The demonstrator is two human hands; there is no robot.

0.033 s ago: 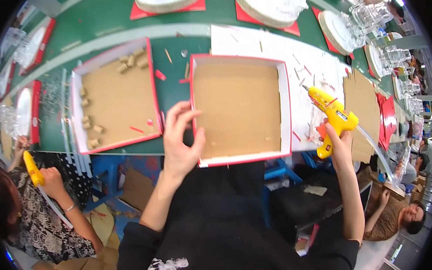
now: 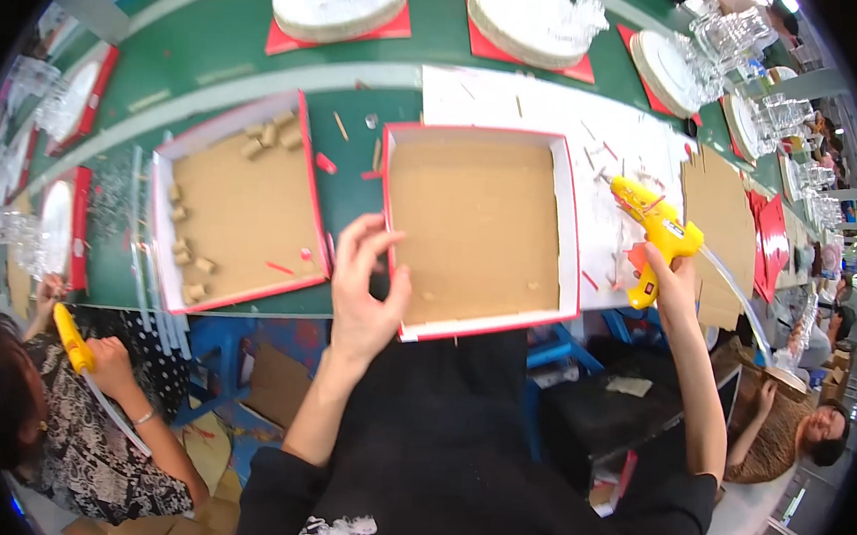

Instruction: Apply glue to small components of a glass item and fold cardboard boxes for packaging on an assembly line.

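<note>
Nothing is showing a shift since the earlier frame: both hands and the boxes are lying as before. The left hand point(image 2: 365, 293) is resting open, fingers spread, on the near left corner of the box point(image 2: 476, 226), thumb pressing on its red rim. The box is a shallow square tray with white walls, red edging and a brown cardboard floor, sitting at the near edge of the green table point(image 2: 355, 178), partly on a white sheet point(image 2: 549, 107). The right hand point(image 2: 668, 279) is closing around the grip of a yellow glue gun point(image 2: 655, 229), holding it just right of the box, nozzle pointing up and left toward the box's far right corner; its cord is trailing off to the right. A second box point(image 2: 234, 204), holding small cardboard blocks along its walls, is lying to the left, apart from the first. Round white plates point(image 2: 338, 1) on red mats are lining the far side. At lower left another person's hand point(image 2: 109, 360) is gripping a second yellow glue gun point(image 2: 71, 337)
</note>
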